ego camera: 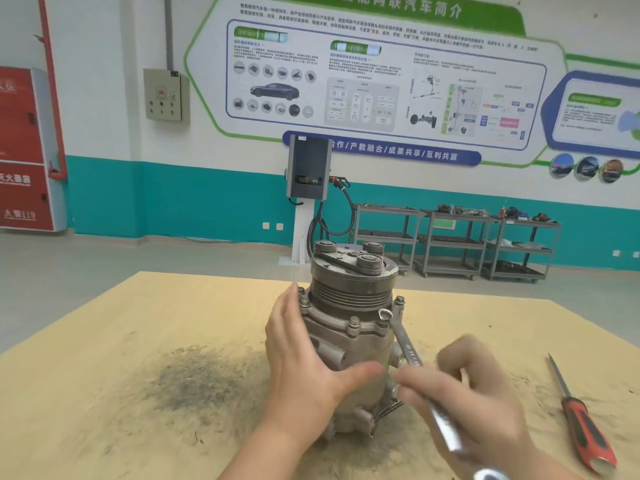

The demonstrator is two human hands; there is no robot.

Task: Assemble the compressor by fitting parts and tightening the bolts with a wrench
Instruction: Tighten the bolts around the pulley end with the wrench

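Currently: bolt-tightening step. Compressor (349, 327) stands upright on the bench (104, 341), pulley end up, roughly centre and toward the near edge. Flange bolts visible around the housing joint; one at the front (354, 321), others at the left and right rims. All appear seated, though how tight cannot be judged.

Left hand (304, 362) lies flat against the left side of the housing, fingers straight and together, thumb across the front, steadying the body rather than gripping it.

Right hand (464, 393) holds the wrench (408, 355) by the near part of its shaft, fingers curled around it; the hand is blurred. Ring end of the wrench sits at the bolt on the right side of the flange (385, 315); whether it is fully over the head I cannot tell.

Judgement: next move calls for seating the ring squarely, then swinging the handle while the left hand resists rotation of the housing. Risk: the body twisting or tipping on the bench.

Surface: pale wood-coloured bench top with a dark sooty smear (194, 379) left of the compressor. Red-handled screwdriver (585, 424) lies at near right, well apart from the work.

Room: workshop, teal-banded wall, poster boards (381, 74), charging post (308, 174), grey shelving trolleys (457, 244) far right, red fire cabinet (27, 150) far left.
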